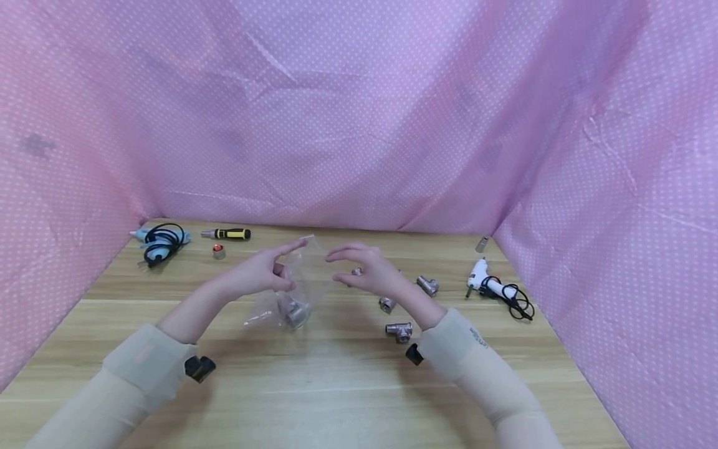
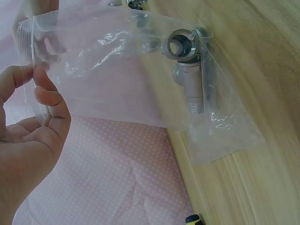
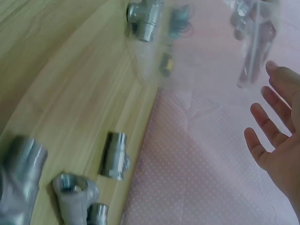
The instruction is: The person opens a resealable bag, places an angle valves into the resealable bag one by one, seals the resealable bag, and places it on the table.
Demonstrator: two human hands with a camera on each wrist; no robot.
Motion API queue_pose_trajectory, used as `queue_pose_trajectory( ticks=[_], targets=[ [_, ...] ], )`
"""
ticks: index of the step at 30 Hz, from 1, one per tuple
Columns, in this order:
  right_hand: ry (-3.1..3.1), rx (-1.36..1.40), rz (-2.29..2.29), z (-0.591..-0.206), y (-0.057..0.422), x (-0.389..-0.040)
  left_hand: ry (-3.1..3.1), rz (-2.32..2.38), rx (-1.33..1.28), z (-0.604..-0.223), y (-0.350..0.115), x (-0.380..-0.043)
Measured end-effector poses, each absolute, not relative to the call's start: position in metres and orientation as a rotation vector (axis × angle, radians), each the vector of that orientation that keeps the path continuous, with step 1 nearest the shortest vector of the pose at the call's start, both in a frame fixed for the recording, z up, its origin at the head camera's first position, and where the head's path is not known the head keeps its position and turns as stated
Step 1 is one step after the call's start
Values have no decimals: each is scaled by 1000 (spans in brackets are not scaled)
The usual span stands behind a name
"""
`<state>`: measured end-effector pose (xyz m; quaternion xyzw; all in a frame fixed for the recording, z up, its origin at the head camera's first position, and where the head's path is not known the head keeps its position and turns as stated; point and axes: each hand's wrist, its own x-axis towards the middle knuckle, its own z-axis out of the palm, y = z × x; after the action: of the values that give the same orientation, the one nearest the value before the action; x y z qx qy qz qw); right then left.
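Bag (image 2: 103, 65), clear, zip-edged: pinched near its mouth by the left hand (image 1: 260, 272), thumb against finger. Fitting (image 2: 191, 84): inside the bag, lower end; whether the table (image 1: 336, 386) bears it, cannot tell. Right hand (image 1: 369, 269): fingers spread, beside the bag, holding nothing. Risks: metal weight on a one-handed pinch could drop the bag; tipping it unsealed could spill the fitting.

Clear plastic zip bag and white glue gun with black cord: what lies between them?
In the head view, silver metal pipe fittings lie on the wooden table between them; the person's right hand is also in that stretch, above the table.
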<state>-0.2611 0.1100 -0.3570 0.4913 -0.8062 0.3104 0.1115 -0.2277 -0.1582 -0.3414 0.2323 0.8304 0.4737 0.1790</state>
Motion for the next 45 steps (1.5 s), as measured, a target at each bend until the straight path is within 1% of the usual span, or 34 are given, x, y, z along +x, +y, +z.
queue_pose_trajectory(
  ticks=[8, 15, 19, 30, 35, 40, 45],
  targets=[
    [-2382, 1374, 959, -351, 147, -256, 2382, 1333, 680, -345, -160, -230],
    [-2433, 1319, 908, -356, 182, -253, 2552, 1227, 830, -349, -162, -229],
    [-2490, 1325, 874, -365, 197, -250, 2672, 1167, 921, -353, -164, -231],
    [-2627, 1341, 833, -397, 225, -238, 2661, 1185, 909, -357, -167, -232],
    [-2667, 1383, 721, -412, 236, -233, 2615, 1181, 911, -357, -168, -233],
    [-2728, 1463, 643, -425, 242, -230, 2598, 1184, 927, -356, -167, -233],
    [-2831, 1476, 575, -436, 244, -226, 2598, 1185, 906, -356, -167, -233]
  ],
)
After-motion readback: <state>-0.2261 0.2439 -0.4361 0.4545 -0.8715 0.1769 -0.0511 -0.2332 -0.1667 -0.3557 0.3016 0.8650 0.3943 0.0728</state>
